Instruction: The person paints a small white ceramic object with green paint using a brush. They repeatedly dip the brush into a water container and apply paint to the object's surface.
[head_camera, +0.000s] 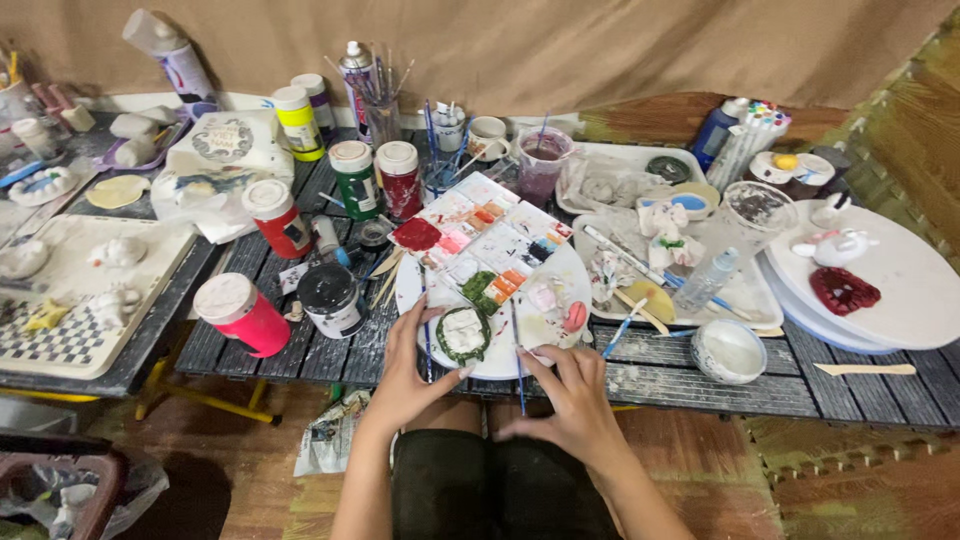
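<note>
Hands: left fingers spread beside green-rimmed piece | right fingers pinching brush | pink jar left

Light falls bright and even from overhead onto the slatted table, so colours read clearly and shadows stay soft and short. The white plate at the right and the pale tray at the left come close to washing out, and the lids of the paint jars show mild glare. Under the table the floor drops into dimmer, warmer tones. The wide lens bends the scene: the table edge curves and things near the corners lean outward. The centre is sharp, including the paint palette. The left hand and right hand look slightly soft, and the far corners lose detail.
</note>
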